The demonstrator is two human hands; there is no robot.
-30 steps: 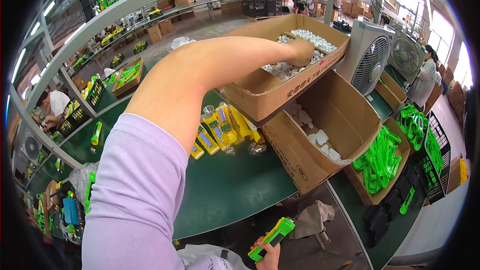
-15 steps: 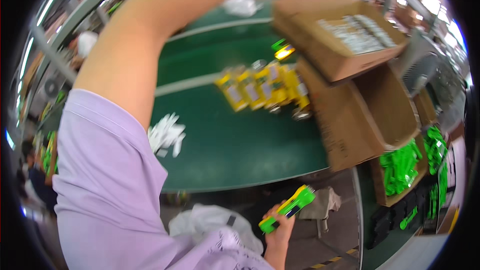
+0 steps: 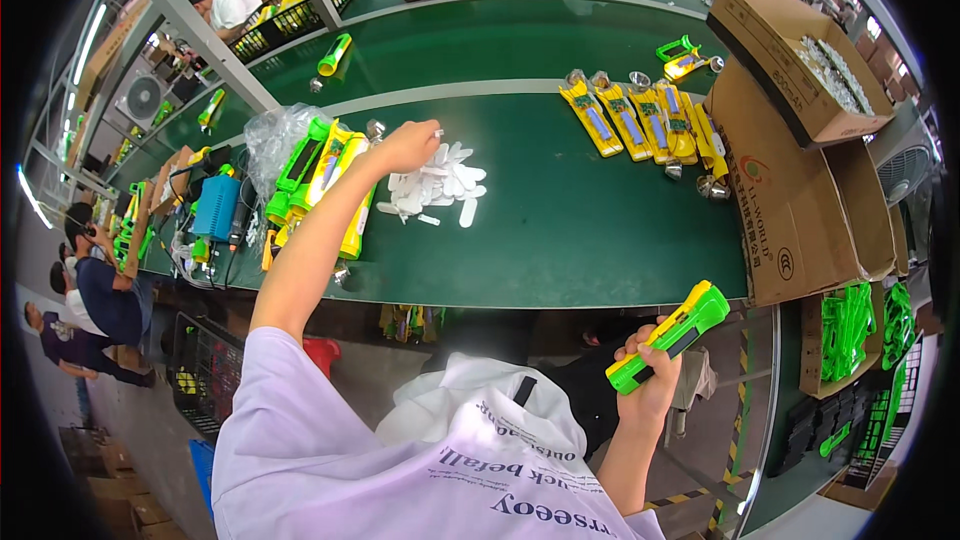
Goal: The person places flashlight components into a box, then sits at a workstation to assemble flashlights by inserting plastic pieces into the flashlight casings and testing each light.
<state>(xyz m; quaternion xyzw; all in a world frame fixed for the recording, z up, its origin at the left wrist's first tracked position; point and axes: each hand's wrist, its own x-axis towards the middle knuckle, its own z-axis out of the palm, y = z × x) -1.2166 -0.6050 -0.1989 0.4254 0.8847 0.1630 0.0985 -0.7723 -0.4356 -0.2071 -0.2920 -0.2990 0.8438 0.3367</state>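
My right hand (image 3: pixel 650 372) is wrapped round a green-and-yellow flashlight (image 3: pixel 680 333), held tilted in front of the table's near edge. Over the green table my left arm reaches forward. The left hand (image 3: pixel 408 147) is closed at the upper left of a pile of flat white plastic strips (image 3: pixel 440 185); a tiny pale bit shows at its fingertips, too small to name. Just left of that hand lie several yellow and green flashlight housings (image 3: pixel 335 165), partly hidden by my forearm. A row of opened yellow housings (image 3: pixel 625 125) with silver reflectors lies farther right.
Cardboard boxes (image 3: pixel 775 190) stand at the right table edge, the upper one holding small pale parts. Green parts fill a box (image 3: pixel 848 335) below. A blue device (image 3: pixel 217 205) with cables and a plastic bag (image 3: pixel 280 140) sit left. Other people (image 3: pixel 110 290) stand far left.
The view has turned, showing more of the table's left side. My left arm has come down from the upper edge to the white strips. The flashlight stays in my right hand.
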